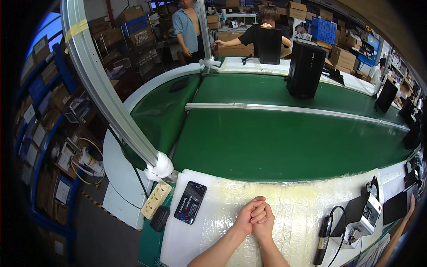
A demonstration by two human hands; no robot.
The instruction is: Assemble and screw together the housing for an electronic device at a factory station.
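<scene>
Clear, wrinkled plastic film [293, 222] covers the pale worktop below the left hand [244, 218] and the right hand [265, 223], which are clasped together. At their left lies a glossy black smartphone [190, 202], near a cream power strip [156, 199]. A grooved metal post [111, 102] partly blocks the smooth green conveyor [275, 144]; beyond its dividing rail [284, 107] stands a black computer case [306, 70].

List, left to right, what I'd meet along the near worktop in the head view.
Cream rectangular power strip → black rectangular smartphone → clasped bare hands → black tubular tool → white box-shaped unit.
</scene>
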